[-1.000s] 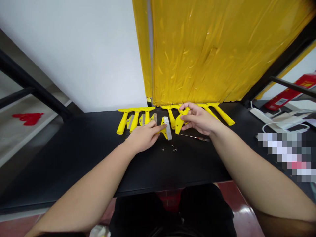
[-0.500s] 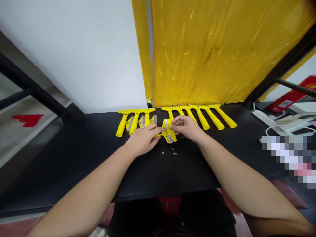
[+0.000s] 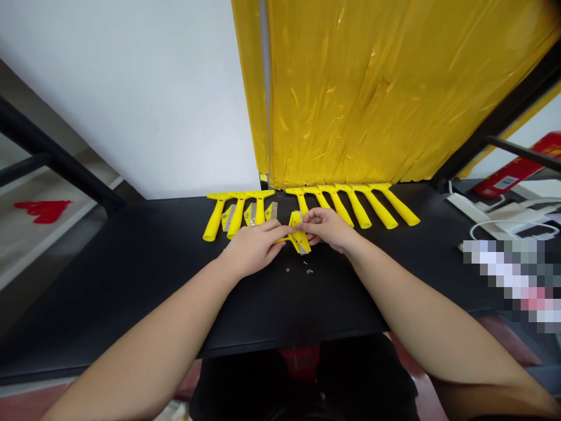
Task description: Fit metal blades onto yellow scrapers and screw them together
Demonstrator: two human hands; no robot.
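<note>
My left hand [image 3: 254, 248] and my right hand [image 3: 326, 228] meet at the middle of the black table [image 3: 149, 257]. Between them they grip a yellow plastic scraper handle [image 3: 299, 237], with a steel blade [image 3: 303, 247] showing at its lower edge. Two yellow halves appear pressed together there, partly hidden by my fingers. Small metal screws [image 3: 309, 271] lie just below my hands. Behind them stands a row of several yellow scrapers, with a left group [image 3: 236, 211] and a right group [image 3: 363, 204], some showing steel blades.
A crumpled yellow plastic sheet [image 3: 350, 99] hangs behind the table beside a white wall. At the right are a white power strip [image 3: 467, 207], white cables and a red box [image 3: 517, 166]. Dark metal rails cross both sides.
My right hand has moved left and down, bringing its yellow piece onto the bladed handle. The two pieces now sit together, covering most of the blade, and my hands are closer.
</note>
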